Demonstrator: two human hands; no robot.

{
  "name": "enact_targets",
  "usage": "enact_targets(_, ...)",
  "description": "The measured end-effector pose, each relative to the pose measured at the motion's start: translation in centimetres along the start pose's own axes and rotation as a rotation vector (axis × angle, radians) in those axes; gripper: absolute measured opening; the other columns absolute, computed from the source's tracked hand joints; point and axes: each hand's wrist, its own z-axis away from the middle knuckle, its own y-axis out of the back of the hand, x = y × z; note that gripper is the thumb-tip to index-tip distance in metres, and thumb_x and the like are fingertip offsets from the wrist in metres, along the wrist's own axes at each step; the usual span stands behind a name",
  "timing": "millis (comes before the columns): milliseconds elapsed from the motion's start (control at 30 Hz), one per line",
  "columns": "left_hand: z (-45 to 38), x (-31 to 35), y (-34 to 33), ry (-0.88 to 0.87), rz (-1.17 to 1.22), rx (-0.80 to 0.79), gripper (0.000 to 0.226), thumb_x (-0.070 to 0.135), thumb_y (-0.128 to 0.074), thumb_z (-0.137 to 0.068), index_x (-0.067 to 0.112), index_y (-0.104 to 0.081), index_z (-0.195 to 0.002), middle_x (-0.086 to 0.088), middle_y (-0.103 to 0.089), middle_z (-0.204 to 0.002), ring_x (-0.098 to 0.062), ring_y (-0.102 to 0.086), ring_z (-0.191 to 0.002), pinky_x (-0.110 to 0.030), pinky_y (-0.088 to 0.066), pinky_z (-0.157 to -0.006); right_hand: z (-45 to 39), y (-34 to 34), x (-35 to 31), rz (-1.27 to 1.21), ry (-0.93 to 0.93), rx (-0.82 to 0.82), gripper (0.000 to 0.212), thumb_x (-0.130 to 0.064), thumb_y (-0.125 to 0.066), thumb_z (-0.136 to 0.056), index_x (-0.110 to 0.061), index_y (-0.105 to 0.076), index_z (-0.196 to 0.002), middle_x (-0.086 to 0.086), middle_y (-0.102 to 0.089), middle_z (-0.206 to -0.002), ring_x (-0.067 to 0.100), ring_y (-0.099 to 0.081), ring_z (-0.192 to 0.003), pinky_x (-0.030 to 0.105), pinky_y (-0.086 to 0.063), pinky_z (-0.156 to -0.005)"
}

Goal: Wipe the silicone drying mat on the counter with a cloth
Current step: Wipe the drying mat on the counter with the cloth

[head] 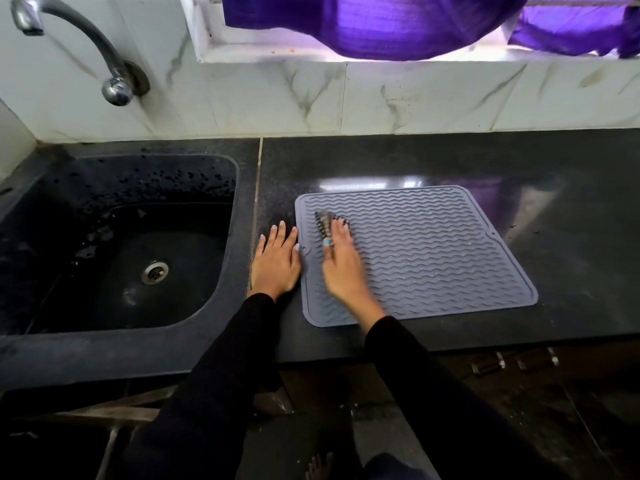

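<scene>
- Far left, at about nine o'clock from where the person stands, a curved chrome wall tap (69, 39) arches over a deep black stone sink (52, 344) flecked with water drops, a round steel drain (156, 271) at its bottom.
- Next comes the left hand (275, 261), laid flat on the polished black stone counter (571, 209) with fingers straight and spread, holding nothing; its little-finger side touches the left edge of the mat, seemingly to steady it.
- Just to its right, the right hand (341, 268) presses a small dark patterned cloth (329, 225) onto the mat. The fingers look fairly straight over the cloth, but motion blur hides whether any curl round it.
- The grey square silicone drying mat with wavy ridges (433, 258) lies flat on the counter, starting at the hands and stretching away toward two and three o'clock. Its sides are near equal, so no long axis stands out; the ridges run left to right.
- The cloth sits in the mat's near-left upper corner, around eleven o'clock from the mat's centre. I judge most of the surface to the right is left to wipe, and the right hand is the nearer one to sweep that way.
- High at one o'clock, purple fabric (398, 26) hangs over a white window ledge (263, 53).
</scene>
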Motion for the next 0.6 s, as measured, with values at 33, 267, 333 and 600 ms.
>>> enact_targets(33,0.0,0.0,0.0,0.001,0.017,0.011,0.048,0.028,-0.018,-0.100,0.015,-0.023,-0.146,-0.007,-0.014,-0.156,-0.018,-0.006,-0.145,-0.035,0.000,-0.117,0.3,-1.2,0.4,0.192,0.065,-0.039,0.056,-0.017,-0.030,-0.099,-0.008,-0.005,-0.149,0.007,-0.002,-0.158,0.018,0.002,-0.146,0.030,0.004,-0.116)
enact_targets(267,-0.3,-0.1,-0.1,0.009,0.088,0.055,0.046,0.018,-0.028,-0.099,0.014,-0.028,-0.145,-0.006,-0.017,-0.156,-0.016,-0.008,-0.145,-0.033,0.000,-0.117,0.8,-3.9,1.3,0.519,0.158,-0.026,0.064,-0.022,-0.029,-0.094,-0.006,0.002,-0.148,0.013,0.007,-0.157,0.022,0.011,-0.145,0.034,0.009,-0.117)
enact_targets(333,-0.2,-0.1,-0.2,0.009,0.103,0.083,0.045,0.018,-0.028,-0.099,0.014,-0.029,-0.144,-0.006,-0.019,-0.155,-0.016,-0.009,-0.145,-0.033,0.000,-0.117,0.7,-3.7,1.3,0.510,0.191,-0.034,0.063,-0.021,-0.029,-0.095,-0.006,0.000,-0.148,0.012,0.005,-0.157,0.022,0.009,-0.145,0.033,0.009,-0.116)
enact_targets(600,0.1,-0.2,0.1,-0.010,0.101,0.093,0.052,0.029,-0.019,-0.095,0.014,-0.034,-0.143,-0.007,-0.023,-0.154,-0.017,-0.014,-0.144,-0.033,-0.002,-0.117,-0.8,0.4,0.9,-0.509,-0.172,-0.098,0.042,-0.017,-0.033,-0.101,-0.012,-0.035,-0.142,0.007,-0.046,-0.141,0.022,-0.052,-0.116,0.031,-0.042,-0.096)
